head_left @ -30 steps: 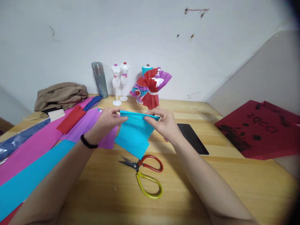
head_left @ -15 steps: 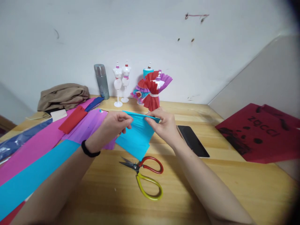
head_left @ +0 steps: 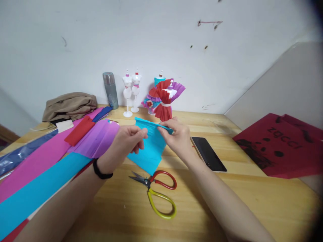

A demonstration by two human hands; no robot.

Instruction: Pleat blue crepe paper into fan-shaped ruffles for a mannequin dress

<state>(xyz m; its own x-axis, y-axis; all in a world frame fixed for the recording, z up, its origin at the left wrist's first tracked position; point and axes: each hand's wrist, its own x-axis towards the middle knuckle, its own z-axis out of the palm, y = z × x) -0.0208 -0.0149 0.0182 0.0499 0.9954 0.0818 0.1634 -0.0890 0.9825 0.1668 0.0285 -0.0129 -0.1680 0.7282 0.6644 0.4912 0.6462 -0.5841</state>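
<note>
A blue crepe paper piece (head_left: 150, 144) with a folded, gathered top edge hangs from my right hand (head_left: 176, 136), whose thumb and fingers pinch its upper right corner. My left hand (head_left: 132, 138) is closed in front of the paper's left side, fingertips pressed together; whatever it may hold is too small to make out. Just below the paper, scissors (head_left: 147, 182) with one red and one yellow handle lie with blades slightly apart. Behind my hands stands a small mannequin (head_left: 163, 107) in red and purple pleated paper.
Long paper strips (head_left: 45, 183), a red paper roll (head_left: 79, 130) and brown cloth (head_left: 69, 106) lie left. A flask (head_left: 110, 90) and white mannequins (head_left: 127, 92) stand by the wall. A phone (head_left: 209, 154) and red bag (head_left: 282, 148) are right.
My left hand has moved slightly right and down, nearer the middle of the blue paper. My right hand keeps its pinch on the corner. The whole view has shifted a little.
</note>
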